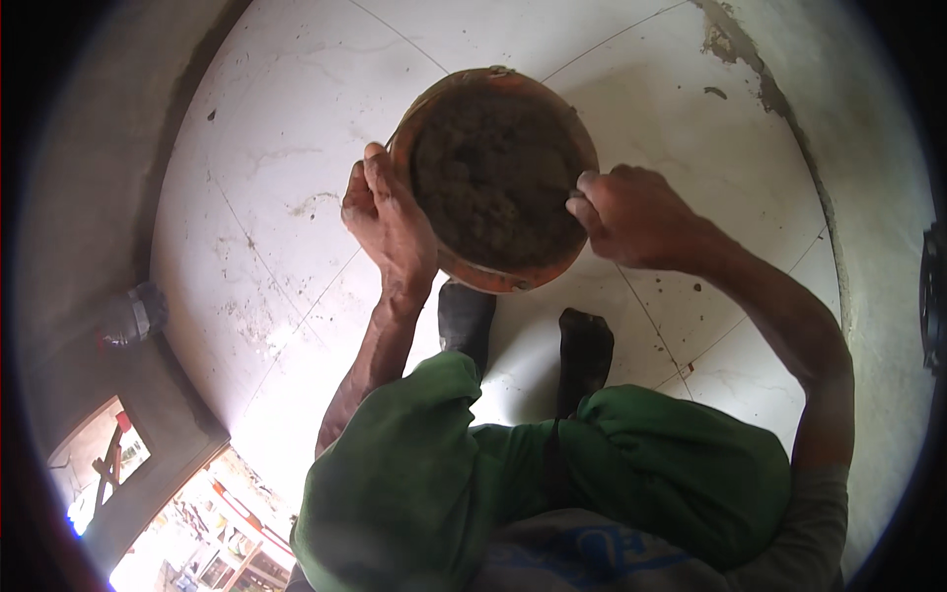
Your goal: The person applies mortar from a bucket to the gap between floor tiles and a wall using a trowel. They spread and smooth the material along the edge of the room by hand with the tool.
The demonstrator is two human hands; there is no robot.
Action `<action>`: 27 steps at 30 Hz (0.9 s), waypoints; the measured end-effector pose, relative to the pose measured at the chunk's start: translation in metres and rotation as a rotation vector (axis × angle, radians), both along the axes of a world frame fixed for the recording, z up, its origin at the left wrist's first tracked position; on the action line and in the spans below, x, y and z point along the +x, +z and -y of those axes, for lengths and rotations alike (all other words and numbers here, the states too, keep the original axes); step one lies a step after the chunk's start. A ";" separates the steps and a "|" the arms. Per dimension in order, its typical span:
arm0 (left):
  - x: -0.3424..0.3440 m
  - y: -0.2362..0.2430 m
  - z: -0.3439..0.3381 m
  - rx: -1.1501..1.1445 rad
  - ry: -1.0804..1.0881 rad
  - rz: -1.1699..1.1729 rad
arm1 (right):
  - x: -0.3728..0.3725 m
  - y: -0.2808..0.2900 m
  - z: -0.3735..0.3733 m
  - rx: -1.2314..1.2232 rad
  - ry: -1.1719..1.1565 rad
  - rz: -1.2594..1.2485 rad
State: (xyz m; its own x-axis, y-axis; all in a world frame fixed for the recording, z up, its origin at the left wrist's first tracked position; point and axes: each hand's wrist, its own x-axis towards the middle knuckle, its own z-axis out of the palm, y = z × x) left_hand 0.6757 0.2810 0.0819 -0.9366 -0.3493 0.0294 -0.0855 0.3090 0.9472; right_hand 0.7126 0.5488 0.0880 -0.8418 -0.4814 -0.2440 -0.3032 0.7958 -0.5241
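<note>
A round orange-brown bucket (520, 283) holds a dark, lumpy, mortar-like mix (493, 178) that comes up near its rim. Curled at the bucket's left side, my left hand (390, 212) grips its edge, where a thin line like a wire handle shows by the fingers. On the opposite side my right hand (641, 217) is closed with thumb and forefinger at the rim. Its fingertips partly cover that stretch of rim, so whether it also pinches something small cannot be made out. The bucket is just beyond my feet.
Pale floor tiles (286, 187) with dark joints and dirt specks lie all around. My dark-covered feet (585, 350) stand below the bucket. Grey walls curve up on both sides. A clear plastic container (138, 314) is by the left wall, near a bright opening (212, 523).
</note>
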 end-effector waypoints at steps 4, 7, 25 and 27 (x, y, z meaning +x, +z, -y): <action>0.001 -0.014 0.026 0.083 -0.012 -0.057 | 0.000 0.019 -0.001 -0.141 -0.196 0.246; -0.010 -0.027 0.034 0.184 0.079 -0.023 | 0.011 0.023 -0.020 -0.253 -0.324 0.394; -0.019 -0.079 0.100 0.133 0.084 0.347 | 0.105 -0.036 -0.328 -0.561 -1.353 0.420; -0.021 -0.080 0.103 0.149 0.102 0.350 | 0.094 -0.029 -0.307 -0.463 -1.258 0.414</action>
